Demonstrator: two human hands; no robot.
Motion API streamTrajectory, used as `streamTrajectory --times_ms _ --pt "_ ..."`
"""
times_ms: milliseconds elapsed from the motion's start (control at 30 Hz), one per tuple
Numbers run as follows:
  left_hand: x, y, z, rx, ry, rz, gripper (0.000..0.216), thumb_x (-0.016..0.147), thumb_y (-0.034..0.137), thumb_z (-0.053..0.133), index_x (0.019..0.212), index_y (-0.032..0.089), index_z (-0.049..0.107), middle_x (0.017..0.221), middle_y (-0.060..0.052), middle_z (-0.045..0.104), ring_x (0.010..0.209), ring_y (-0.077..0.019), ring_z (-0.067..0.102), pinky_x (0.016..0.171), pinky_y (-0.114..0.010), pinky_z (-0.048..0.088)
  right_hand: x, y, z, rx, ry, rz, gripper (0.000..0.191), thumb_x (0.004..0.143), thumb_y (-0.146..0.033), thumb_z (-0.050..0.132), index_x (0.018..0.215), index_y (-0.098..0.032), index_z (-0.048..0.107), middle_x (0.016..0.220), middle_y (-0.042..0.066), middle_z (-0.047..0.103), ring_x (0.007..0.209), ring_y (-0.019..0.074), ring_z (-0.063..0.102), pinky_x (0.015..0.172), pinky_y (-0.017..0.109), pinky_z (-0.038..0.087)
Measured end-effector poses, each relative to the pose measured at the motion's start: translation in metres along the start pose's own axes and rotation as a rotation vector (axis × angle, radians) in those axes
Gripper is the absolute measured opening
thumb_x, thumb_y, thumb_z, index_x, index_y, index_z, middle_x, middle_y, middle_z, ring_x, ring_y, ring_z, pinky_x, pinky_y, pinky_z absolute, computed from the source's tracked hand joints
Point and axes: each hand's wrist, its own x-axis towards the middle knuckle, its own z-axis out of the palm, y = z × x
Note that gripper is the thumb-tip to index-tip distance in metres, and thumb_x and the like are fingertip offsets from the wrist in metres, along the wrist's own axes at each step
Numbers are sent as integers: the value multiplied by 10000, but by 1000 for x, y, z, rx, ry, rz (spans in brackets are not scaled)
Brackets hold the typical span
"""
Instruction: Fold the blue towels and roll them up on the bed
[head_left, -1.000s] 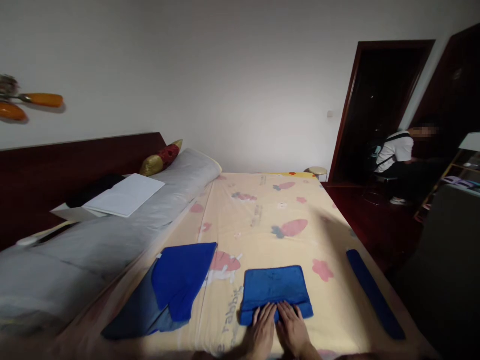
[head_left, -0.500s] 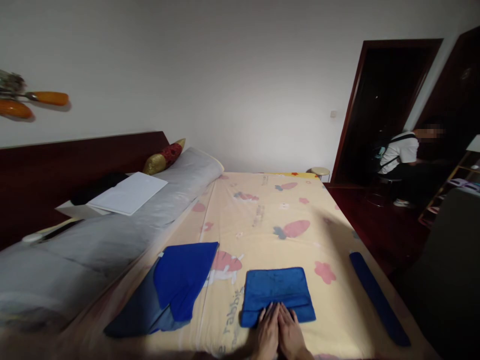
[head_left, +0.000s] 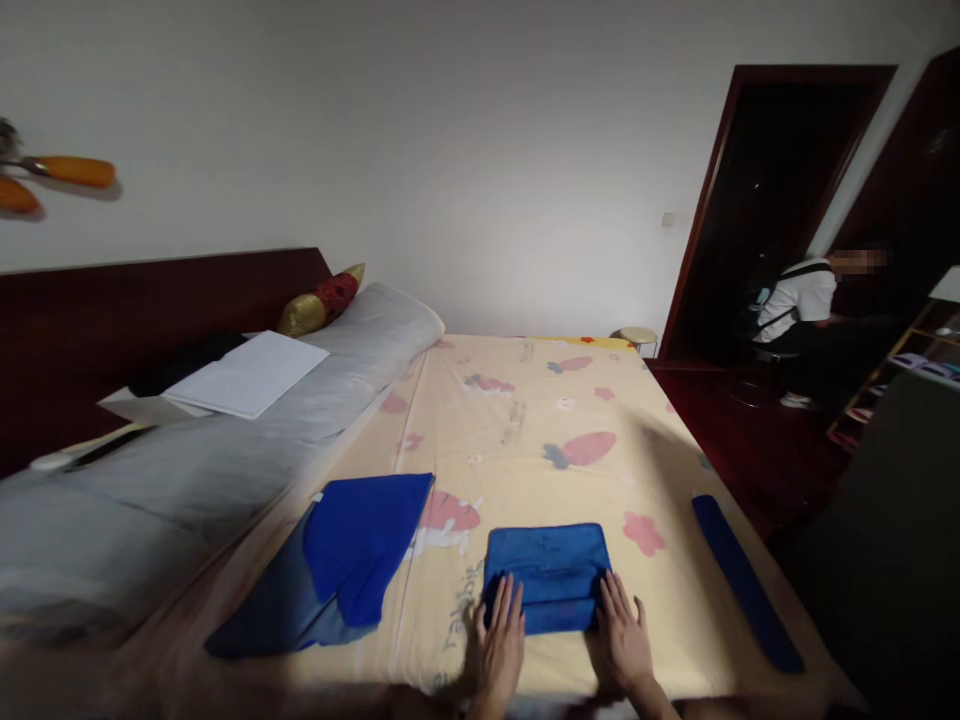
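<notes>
A folded blue cloth (head_left: 551, 560) lies flat on the bed, with a fold line running across its nearer part. My left hand (head_left: 501, 635) rests its fingertips on the cloth's left near corner, fingers stretched out. At the right near corner, my right hand (head_left: 624, 630) touches the edge with its fingers spread. Left of them lies a second blue cloth (head_left: 367, 540), loosely spread with one part turned over and a small white tag at its edge. A long, narrow blue roll or folded strip (head_left: 746, 580) lies by the bed's right edge.
The bed sheet (head_left: 517, 470) is cream with carrot prints. A grey bolster or quilt (head_left: 300, 430) runs along the left, carrying a white flat board (head_left: 251, 372). A round stool (head_left: 637, 336) stands past the far end. A seated person (head_left: 799, 300) is at the right by the doorway.
My hands have moved apart from the middle of the cloth's near edge, the left to its left corner and the right to its right corner. The view has shifted slightly.
</notes>
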Motion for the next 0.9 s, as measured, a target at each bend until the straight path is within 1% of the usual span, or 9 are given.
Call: streamTrajectory --times_ms 133,267,367,467,567,667,733,800,900 --pt "-29 -19 13 8 118 55 527 891 190 335 1394 342 360 1422 18 511 1277 -180 494 1023 -388 335 -23 0 12 50 -33 -123 587 884 -188 216 1467 -252 248 1544 19 232 1425 192 230 1109 478 253" --pt "-39 -30 21 -15 151 47 501 877 202 376 1358 320 447 1365 11 577 1234 -170 530 995 -360 341 -34 -4 22 21 -26 -72 675 791 -99 282 1454 -224 303 1534 34 277 1418 198 256 1090 451 266" --pt "-23 -23 14 -60 51 -33 486 841 164 405 1280 315 549 1319 1 621 1232 -181 530 1029 -385 321 -25 -13 16 -1 -13 -33 632 809 -87 285 1418 -230 382 1500 43 376 1385 200 331 1070 436 283" --pt "4 -14 4 -90 -105 -139 459 819 154 431 1217 302 604 1308 -18 628 1254 -212 510 1082 -454 283 -6 -25 0 -24 -27 -8 522 845 -105 296 1301 -221 521 1351 80 560 1269 231 469 1050 452 292" --pt "27 -11 -3 -82 -166 -125 441 813 125 417 1165 262 643 1277 -55 647 1267 -234 501 1114 -487 258 16 -33 -15 -37 -24 6 413 826 -115 344 1097 -196 646 1134 105 670 1123 269 558 1044 490 282" --pt "38 -12 -7 -58 -197 -97 416 790 80 395 1038 191 710 1094 -116 728 1177 -273 575 1111 -534 265 31 -37 -19 -32 -45 -3 373 798 -111 367 949 -165 704 986 139 709 1069 299 593 1065 532 255" --pt "37 -8 -9 -41 -210 -98 415 779 80 400 1054 146 704 1097 -158 719 1161 -309 584 1097 -573 281 34 -42 -16 -21 -62 -15 393 797 -107 361 957 -152 716 1013 166 709 1099 312 589 1085 546 234" --pt "32 2 -8 -37 -211 -100 455 792 100 396 1171 143 645 1237 -162 655 1224 -309 541 1105 -565 292 31 -53 -9 7 -72 -43 432 802 -104 353 1060 -165 694 1122 153 686 1151 291 570 1103 521 236" --pt "21 23 -1 -130 -221 14 501 845 133 343 1286 241 555 1364 -60 580 1291 -206 487 1139 -436 314 20 -74 3 84 -86 -118 460 837 -159 369 1223 -240 606 1233 80 648 1189 232 551 1111 457 263"
